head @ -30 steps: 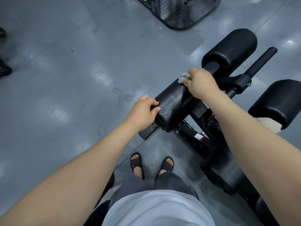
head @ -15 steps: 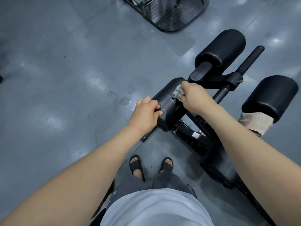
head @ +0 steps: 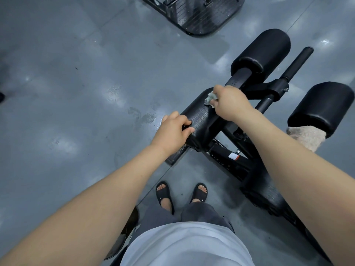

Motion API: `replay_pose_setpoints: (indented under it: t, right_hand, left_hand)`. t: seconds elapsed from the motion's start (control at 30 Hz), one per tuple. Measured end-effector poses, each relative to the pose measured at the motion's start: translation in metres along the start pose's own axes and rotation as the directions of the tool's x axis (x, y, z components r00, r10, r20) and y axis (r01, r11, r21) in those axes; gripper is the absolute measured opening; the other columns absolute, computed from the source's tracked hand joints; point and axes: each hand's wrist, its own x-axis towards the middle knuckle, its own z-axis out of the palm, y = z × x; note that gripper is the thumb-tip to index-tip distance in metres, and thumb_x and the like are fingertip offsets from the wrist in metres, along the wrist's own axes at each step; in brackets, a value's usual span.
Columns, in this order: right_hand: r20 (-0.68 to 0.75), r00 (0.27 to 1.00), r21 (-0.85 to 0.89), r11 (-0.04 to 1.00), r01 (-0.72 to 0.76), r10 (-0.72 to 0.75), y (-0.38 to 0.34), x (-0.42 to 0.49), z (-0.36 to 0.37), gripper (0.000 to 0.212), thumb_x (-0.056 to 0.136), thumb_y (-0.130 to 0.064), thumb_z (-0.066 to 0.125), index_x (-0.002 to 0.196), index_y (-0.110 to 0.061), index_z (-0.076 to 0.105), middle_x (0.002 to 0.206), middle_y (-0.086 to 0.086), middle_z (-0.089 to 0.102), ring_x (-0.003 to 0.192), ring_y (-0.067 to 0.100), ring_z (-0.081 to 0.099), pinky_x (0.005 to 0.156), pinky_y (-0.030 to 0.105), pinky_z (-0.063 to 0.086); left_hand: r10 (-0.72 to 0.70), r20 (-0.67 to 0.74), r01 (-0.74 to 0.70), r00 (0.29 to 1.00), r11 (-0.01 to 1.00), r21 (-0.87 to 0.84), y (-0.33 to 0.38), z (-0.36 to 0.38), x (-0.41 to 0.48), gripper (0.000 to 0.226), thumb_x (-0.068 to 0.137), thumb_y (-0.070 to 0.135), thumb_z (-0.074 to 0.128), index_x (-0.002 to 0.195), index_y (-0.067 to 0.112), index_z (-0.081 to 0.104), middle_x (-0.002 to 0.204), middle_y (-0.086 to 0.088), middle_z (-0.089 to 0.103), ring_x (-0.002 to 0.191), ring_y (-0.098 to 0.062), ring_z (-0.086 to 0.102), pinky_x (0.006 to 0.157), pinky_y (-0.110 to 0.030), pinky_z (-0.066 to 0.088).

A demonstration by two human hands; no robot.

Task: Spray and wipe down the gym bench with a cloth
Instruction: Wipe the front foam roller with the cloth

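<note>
A black gym bench stands in front of me, and its near pad point(head: 201, 120) lies between my hands. My right hand point(head: 231, 104) grips a small crumpled grey-white cloth point(head: 210, 97) and presses it on the far top of that pad. My left hand point(head: 172, 131) curls its fingers over the pad's near left edge and holds it. Two thick black roller pads sit farther back, one at the top point(head: 265, 51) and one at the right point(head: 324, 108). No spray bottle is visible.
A beige towel point(head: 307, 137) hangs at the right roller pad. The bench's black frame point(head: 240, 166) runs down to the right beside my sandalled feet point(head: 165, 194). Another machine's black base point(head: 199, 14) stands on the grey floor at the top.
My right hand has slid the cloth back toward me along the pad, then slightly outward again. My left hand has kept its hold on the pad's edge.
</note>
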Motion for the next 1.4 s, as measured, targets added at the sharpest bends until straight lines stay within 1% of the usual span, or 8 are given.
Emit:
replay_pose_setpoints:
  t: [0.27, 0.47, 0.63, 0.83, 1.07, 1.2, 1.3, 1.4]
  right_hand:
    - [0.029, 0.984, 0.090, 0.980, 0.175, -0.178, -0.020, -0.034, 0.008, 0.017, 0.097, -0.026, 0.059, 0.095, -0.013, 0.048, 0.088, 0.005, 0.046, 0.086, 0.031, 0.048, 0.068, 0.038, 0.040]
    - [-0.068, 0.993, 0.074, 0.993, -0.088, 0.093, 0.004, -0.003, -0.003, 0.024, 0.101, -0.027, 0.057, 0.117, -0.008, 0.057, 0.109, 0.018, 0.043, 0.103, 0.040, 0.049, 0.078, 0.034, 0.038]
    - [-0.056, 0.986, 0.082, 0.985, -0.150, 0.155, 0.013, 0.018, -0.008, 0.023, 0.102, -0.026, 0.055, 0.114, -0.008, 0.063, 0.116, 0.018, 0.045, 0.107, 0.042, 0.050, 0.081, 0.036, 0.039]
    - [-0.107, 0.994, -0.016, 1.000, -0.024, 0.023, -0.011, 0.001, 0.009, 0.018, 0.092, -0.003, 0.053, 0.106, -0.005, 0.063, 0.115, 0.014, 0.047, 0.100, 0.034, 0.043, 0.074, 0.036, 0.036]
    - [-0.071, 0.984, 0.088, 0.982, 0.168, -0.162, -0.029, -0.029, 0.020, 0.015, 0.093, -0.009, 0.060, 0.106, -0.009, 0.068, 0.108, 0.008, 0.049, 0.093, 0.027, 0.040, 0.079, 0.041, 0.045]
    - [-0.036, 0.978, 0.135, 0.969, 0.208, -0.205, -0.018, -0.039, 0.017, 0.016, 0.095, -0.013, 0.061, 0.110, -0.010, 0.066, 0.106, 0.006, 0.045, 0.099, 0.032, 0.048, 0.080, 0.033, 0.041]
    - [-0.036, 0.987, 0.128, 0.979, 0.160, -0.157, -0.008, -0.035, 0.012, 0.019, 0.096, -0.015, 0.062, 0.115, -0.013, 0.061, 0.108, 0.005, 0.040, 0.103, 0.032, 0.048, 0.085, 0.035, 0.044]
    - [-0.060, 0.998, 0.169, 0.985, 0.020, -0.010, 0.001, -0.015, 0.005, 0.025, 0.096, -0.020, 0.064, 0.120, -0.015, 0.062, 0.110, 0.007, 0.039, 0.107, 0.035, 0.049, 0.091, 0.032, 0.042]
  left_hand:
    - [-0.011, 0.004, 0.012, 1.000, 0.999, -0.053, -0.003, -0.001, 0.000, 0.022, 0.092, 0.031, 0.074, 0.108, 0.016, 0.072, 0.097, 0.004, 0.052, 0.108, -0.023, 0.046, 0.089, -0.024, 0.037]
    - [0.013, 0.033, -0.012, 0.999, 1.000, -0.013, 0.000, -0.003, 0.001, 0.023, 0.093, 0.032, 0.073, 0.109, 0.015, 0.071, 0.096, 0.003, 0.052, 0.108, -0.023, 0.046, 0.087, -0.024, 0.037]
    - [0.033, 0.015, -0.033, 0.999, 0.999, 0.003, -0.001, -0.002, 0.000, 0.023, 0.094, 0.029, 0.072, 0.109, 0.012, 0.071, 0.096, 0.006, 0.050, 0.104, -0.021, 0.044, 0.084, -0.022, 0.034]
    - [0.070, 0.011, -0.070, 0.998, 0.998, -0.007, -0.008, 0.001, -0.005, 0.021, 0.096, 0.027, 0.069, 0.112, 0.014, 0.071, 0.097, 0.007, 0.050, 0.104, -0.019, 0.041, 0.088, -0.024, 0.039]
    - [0.068, 0.031, -0.064, 0.997, 0.989, -0.130, -0.016, -0.009, 0.003, 0.017, 0.094, 0.014, 0.065, 0.107, 0.020, 0.075, 0.097, 0.004, 0.060, 0.099, -0.018, 0.058, 0.092, -0.029, 0.048]
    - [0.005, -0.021, -0.007, 1.000, 0.994, -0.105, -0.026, -0.013, 0.005, 0.027, 0.094, 0.013, 0.065, 0.121, 0.014, 0.068, 0.110, -0.001, 0.061, 0.106, -0.015, 0.059, 0.099, -0.025, 0.044]
    - [-0.043, 0.019, 0.046, 0.999, 0.987, -0.152, -0.031, -0.006, 0.002, 0.027, 0.096, 0.017, 0.065, 0.121, 0.011, 0.069, 0.113, -0.002, 0.057, 0.106, -0.019, 0.061, 0.104, -0.036, 0.048]
    - [-0.042, 0.016, 0.044, 0.999, 0.985, -0.169, -0.031, -0.002, 0.001, 0.024, 0.095, 0.018, 0.067, 0.118, 0.010, 0.071, 0.107, 0.000, 0.055, 0.098, -0.018, 0.062, 0.099, -0.037, 0.050]
